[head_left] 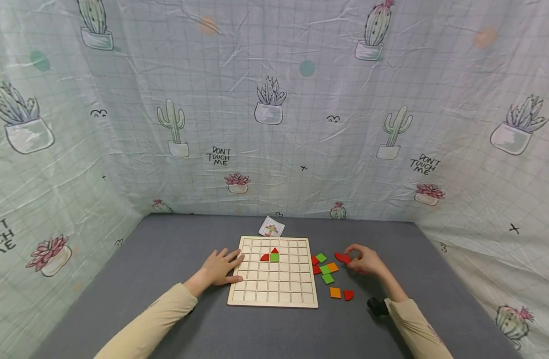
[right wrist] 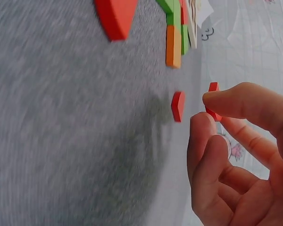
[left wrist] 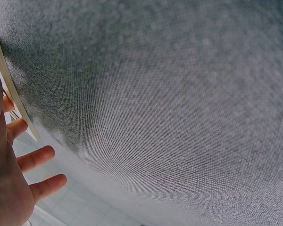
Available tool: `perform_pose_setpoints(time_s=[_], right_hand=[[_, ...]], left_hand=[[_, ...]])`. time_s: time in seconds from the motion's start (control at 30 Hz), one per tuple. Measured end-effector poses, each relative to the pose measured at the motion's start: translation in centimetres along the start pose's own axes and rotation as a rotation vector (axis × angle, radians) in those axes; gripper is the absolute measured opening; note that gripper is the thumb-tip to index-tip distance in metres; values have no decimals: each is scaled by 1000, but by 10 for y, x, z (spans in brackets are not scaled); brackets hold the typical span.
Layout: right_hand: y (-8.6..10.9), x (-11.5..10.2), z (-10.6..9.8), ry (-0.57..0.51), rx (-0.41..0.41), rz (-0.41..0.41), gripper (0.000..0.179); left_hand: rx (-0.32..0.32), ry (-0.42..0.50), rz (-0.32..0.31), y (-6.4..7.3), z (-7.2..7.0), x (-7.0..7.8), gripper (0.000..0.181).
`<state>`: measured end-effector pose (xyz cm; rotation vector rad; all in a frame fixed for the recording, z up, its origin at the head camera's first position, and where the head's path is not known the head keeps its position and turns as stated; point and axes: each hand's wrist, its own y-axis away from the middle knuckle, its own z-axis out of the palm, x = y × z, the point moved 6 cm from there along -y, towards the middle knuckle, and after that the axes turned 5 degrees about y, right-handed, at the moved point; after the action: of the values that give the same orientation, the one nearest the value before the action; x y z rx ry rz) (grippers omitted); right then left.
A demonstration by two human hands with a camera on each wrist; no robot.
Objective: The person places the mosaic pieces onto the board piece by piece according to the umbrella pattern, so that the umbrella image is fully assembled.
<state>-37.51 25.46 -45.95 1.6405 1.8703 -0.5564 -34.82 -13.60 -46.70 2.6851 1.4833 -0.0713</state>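
Cream sleeve [head_left: 153, 316] nearest | left grip [head_left: 219, 267] spread across square, grooved wooden board's [head_left: 251, 297] left edge | flat tiles [head_left: 328, 279] scattered right of it | now right grip [head_left: 366, 261] pinching red piece [right wrist: 213, 86], edge-on, long axis near-upright in right wrist view

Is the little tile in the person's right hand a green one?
No, the right wrist view shows the right hand pinching a red tile.
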Motion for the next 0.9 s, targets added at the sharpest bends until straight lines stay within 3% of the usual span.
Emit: perform_pose_setpoints(time_s=[0.23,0.63,0.9], right_hand=[[-6,-14,11,-4,-23,-27,35],[-14,-39,32,-21,-90,-151,32],[-18,-54,45,-37,-127,-174,34]], left_hand=[[0,5,-8,-2,3,-2,65],[4,-4,-7,-2,3,-2,65],[13,-35,-6,-4,4,-3,66]])
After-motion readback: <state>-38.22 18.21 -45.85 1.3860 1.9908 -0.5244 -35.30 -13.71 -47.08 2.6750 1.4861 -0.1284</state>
